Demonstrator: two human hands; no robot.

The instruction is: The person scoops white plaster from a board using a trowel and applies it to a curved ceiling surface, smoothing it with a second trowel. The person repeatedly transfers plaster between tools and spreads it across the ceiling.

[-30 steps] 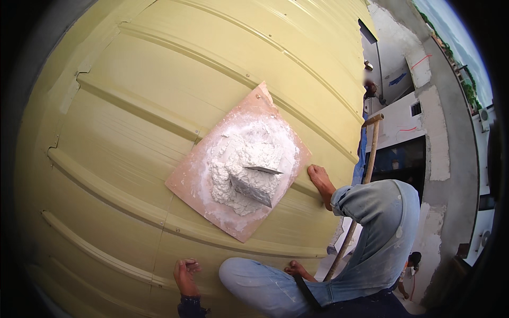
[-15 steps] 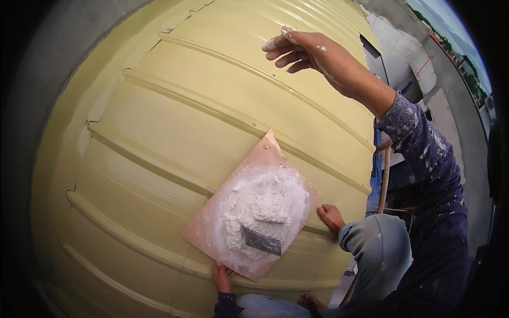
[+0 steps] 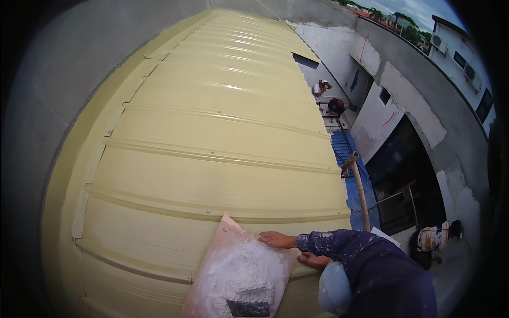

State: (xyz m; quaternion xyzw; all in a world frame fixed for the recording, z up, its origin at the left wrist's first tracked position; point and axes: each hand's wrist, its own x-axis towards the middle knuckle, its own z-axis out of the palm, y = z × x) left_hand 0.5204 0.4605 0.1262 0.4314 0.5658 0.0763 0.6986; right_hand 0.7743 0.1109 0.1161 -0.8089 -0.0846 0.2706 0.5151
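Observation:
A flat pinkish-brown board [image 3: 204,283] lies on the pale yellow ribbed roof at the bottom of the view. On it sits a spread heap of white putty [image 3: 249,278], wet and lumpy. A dark rectangular putty-knife blade [image 3: 248,308] rests in the putty near the lower edge of the picture. My right hand [image 3: 278,239], in a purple, white-spattered sleeve, holds the board's upper right edge, its fingertips at the rim. My bare foot [image 3: 314,261] is just below that hand. My left hand is out of view.
The ribbed metal roof [image 3: 212,127] runs far ahead beside a grey wall [image 3: 63,69] on the left. Past its right edge is a drop with wooden poles [image 3: 361,196], blue sheeting [image 3: 354,197] and people [image 3: 321,90] working below. Another person [image 3: 432,238] is at lower right.
My right hand has come down from the air above the roof to the board's edge. The view has tilted up, so the board sits lower and my left hand has left the picture.

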